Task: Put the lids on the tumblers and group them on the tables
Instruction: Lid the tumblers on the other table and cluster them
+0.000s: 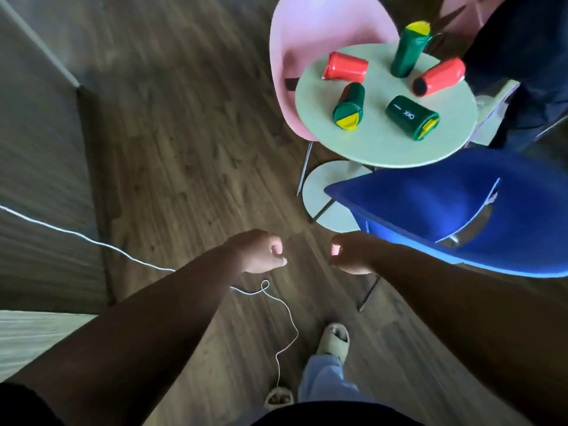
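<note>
Your left hand and right hand hang in front of you above the wooden floor, knuckles toward each other with a small gap between. Both have the fingers curled loosely inward and neither holds anything, though the palms face away so you cannot see inside the curl.

The tumblers are up and to your right, well apart from your hands, on the round pale green table. One green tumbler with a yellow lid stands upright at the far side. Two more green ones lie on their sides nearer you: the left green tumbler shows its green-and-yellow lid end, and the right green tumbler bears white lettering and has its yellow lid end turned away to the right. Two red tumblers also lie flat: the left red tumbler and the right red tumbler, whose dark end faces you; whether either red one has a lid on is hard to make out.

A pink chair sits behind the table and a blue chair covers its near edge and part of its base. A dark-clothed person is cut off at the right edge. A thin white cord runs across the floor, passing behind your left forearm.
</note>
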The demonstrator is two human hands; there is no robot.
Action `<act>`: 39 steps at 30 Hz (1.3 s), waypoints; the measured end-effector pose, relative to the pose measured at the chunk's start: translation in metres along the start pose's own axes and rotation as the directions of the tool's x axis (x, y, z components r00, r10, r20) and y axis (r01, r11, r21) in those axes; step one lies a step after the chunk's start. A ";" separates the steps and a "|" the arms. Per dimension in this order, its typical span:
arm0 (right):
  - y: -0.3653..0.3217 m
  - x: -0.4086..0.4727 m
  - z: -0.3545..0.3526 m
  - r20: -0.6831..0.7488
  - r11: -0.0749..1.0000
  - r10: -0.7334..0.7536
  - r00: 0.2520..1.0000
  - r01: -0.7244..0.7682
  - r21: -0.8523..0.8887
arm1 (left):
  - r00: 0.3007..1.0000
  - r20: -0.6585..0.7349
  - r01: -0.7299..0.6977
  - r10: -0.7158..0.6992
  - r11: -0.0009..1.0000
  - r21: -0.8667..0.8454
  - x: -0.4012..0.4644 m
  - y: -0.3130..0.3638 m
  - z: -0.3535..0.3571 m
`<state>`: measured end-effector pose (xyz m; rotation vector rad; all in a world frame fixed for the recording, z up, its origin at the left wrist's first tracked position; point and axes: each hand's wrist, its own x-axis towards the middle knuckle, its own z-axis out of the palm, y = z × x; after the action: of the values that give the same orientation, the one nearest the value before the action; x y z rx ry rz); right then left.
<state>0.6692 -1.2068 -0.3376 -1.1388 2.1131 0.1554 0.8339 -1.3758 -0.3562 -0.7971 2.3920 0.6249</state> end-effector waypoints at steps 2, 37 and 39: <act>0.015 0.016 -0.027 -0.003 1.000 -0.016 1.000 0.016 0.016 | 1.000 -0.016 0.007 -0.008 1.000 -0.019 0.020 0.012 -0.019; 0.083 0.263 -0.233 -0.004 0.532 0.732 0.681 -0.568 0.628 | 0.797 0.086 -0.597 0.598 0.757 0.266 0.409 0.061 -0.326; 0.093 0.269 -0.230 0.000 0.480 0.747 0.665 -0.539 0.693 | 0.756 0.079 -0.640 0.650 0.708 0.297 0.421 0.079 -0.321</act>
<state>0.3797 -1.4299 -0.3620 0.1342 2.4791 -0.4205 0.3870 -1.6698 -0.3544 0.2085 2.6929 0.4638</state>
